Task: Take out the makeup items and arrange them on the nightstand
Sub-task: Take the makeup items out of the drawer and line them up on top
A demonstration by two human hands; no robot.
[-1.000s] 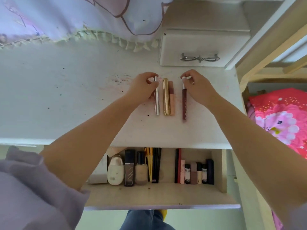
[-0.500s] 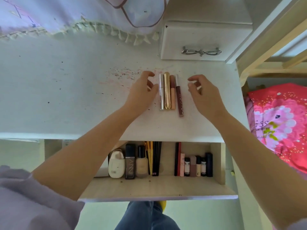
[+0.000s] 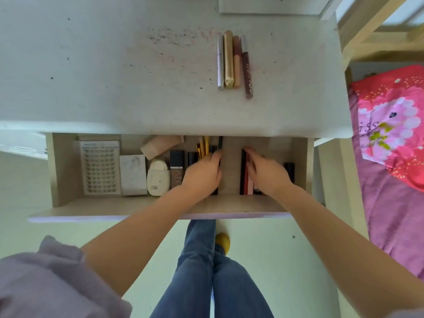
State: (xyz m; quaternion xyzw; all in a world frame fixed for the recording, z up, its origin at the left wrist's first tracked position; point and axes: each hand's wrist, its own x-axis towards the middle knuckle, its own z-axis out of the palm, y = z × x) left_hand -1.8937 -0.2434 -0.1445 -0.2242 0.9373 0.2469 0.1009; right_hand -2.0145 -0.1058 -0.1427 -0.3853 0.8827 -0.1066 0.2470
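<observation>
In the open drawer [image 3: 68, 171], I'm reaching with both hands for the next batch. Left hand [image 3: 203, 174] is curling round the black-and-gold brushes [image 3: 207, 146]; right hand [image 3: 267, 172] is lying over the lipsticks [image 3: 246, 180], grip unclear under blur. Four tubes [image 3: 234, 61] are already sitting side by side on the nightstand [image 3: 114, 76]. Next: lift out, place beside that row. Top is looking scuffed and speckled; pink bedding [image 3: 390, 134] is lying to the right.

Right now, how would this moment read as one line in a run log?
phase: fetching more | left hand: on brushes in drawer | right hand: on lipsticks | nightstand: four tubes side by side
</observation>
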